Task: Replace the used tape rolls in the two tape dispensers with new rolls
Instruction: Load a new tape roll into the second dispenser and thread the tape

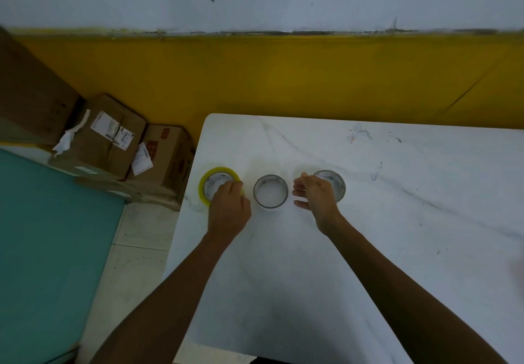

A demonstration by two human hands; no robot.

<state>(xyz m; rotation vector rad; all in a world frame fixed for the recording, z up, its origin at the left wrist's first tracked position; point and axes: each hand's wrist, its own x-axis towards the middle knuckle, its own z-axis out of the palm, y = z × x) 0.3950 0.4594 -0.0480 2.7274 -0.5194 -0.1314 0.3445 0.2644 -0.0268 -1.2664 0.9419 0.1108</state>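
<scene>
Three tape rolls lie flat in a row on the white marble table. The yellow roll is at the left, near the table's edge. My left hand rests on its near right rim, fingers curled on it. A thin, nearly bare grey core lies in the middle, untouched. A second grey roll sits at the right, partly hidden behind my right hand, whose fingers are spread and point left toward the middle core. No tape dispenser is in view.
Several cardboard boxes are stacked on the floor left of the table, against a yellow and white wall. A teal surface fills the lower left. Pen marks dot the tabletop's far right.
</scene>
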